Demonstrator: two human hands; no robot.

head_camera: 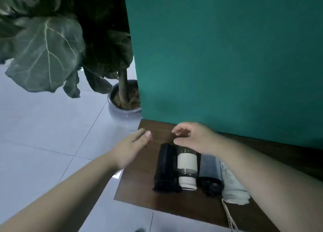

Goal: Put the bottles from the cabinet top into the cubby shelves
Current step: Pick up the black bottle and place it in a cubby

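Observation:
Several bottles lie side by side on the dark wooden cabinet top [139, 193]: a black bottle [166, 168], a white-and-clear bottle [187, 170], a dark smoky bottle [209, 177] and a pale patterned bottle [232, 188] with a cord. My left hand [131, 147] hovers open at the cabinet's left edge, just left of the black bottle. My right hand [194, 137] hangs above the far ends of the black and white bottles, fingers curled apart, holding nothing. My right forearm covers part of the two right-hand bottles. No cubby shelves are in view.
A teal wall panel [227, 56] rises right behind the cabinet top. A potted plant in a grey pot [122, 112] with large leaves [47, 53] stands on the pale tiled floor [43, 135] to the left.

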